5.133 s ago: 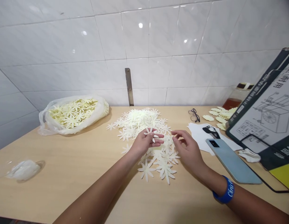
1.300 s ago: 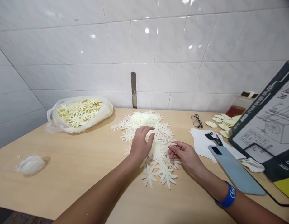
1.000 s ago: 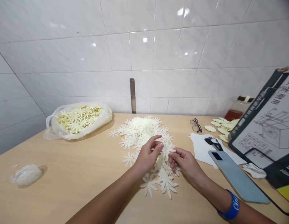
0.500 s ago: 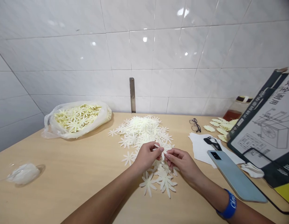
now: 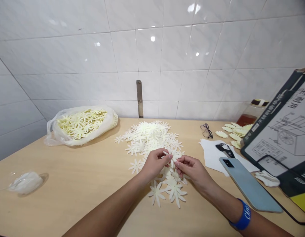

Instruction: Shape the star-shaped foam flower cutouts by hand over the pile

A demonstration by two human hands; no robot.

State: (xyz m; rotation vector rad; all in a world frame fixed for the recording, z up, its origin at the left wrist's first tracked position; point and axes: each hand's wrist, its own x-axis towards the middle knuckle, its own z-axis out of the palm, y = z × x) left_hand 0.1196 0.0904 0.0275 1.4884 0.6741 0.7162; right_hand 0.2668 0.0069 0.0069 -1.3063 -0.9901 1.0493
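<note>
A pale cream flower-shaped cutout point(image 5: 173, 157) with narrow petals is pinched between both of my hands. My left hand point(image 5: 156, 163) grips it from the left with thumb and fingertips. On its other side, my right hand point(image 5: 192, 171) pinches a petal edge, a blue wristband point(image 5: 243, 215) round that wrist. Just beyond and beneath my hands spreads a heap of similar cutouts point(image 5: 152, 135). Closer to me, a few loose ones point(image 5: 156, 193) lie on the wooden table point(image 5: 93, 184). My fingers partly cover the held piece.
A plastic bag point(image 5: 106, 128) of yellowish cutouts stands at left, near a clear bag point(image 5: 26, 182) with white contents. At right are glasses point(image 5: 206, 131), white paper point(image 5: 209, 154), a phone point(image 5: 251, 187), a cable, a jar point(image 5: 248, 115) and a leaning printed box point(image 5: 280, 131). Behind rises a tiled wall.
Both hands stay almost in place, still pinching the cutout, which has turned slightly between the fingertips. The whole view has shifted a little.
</note>
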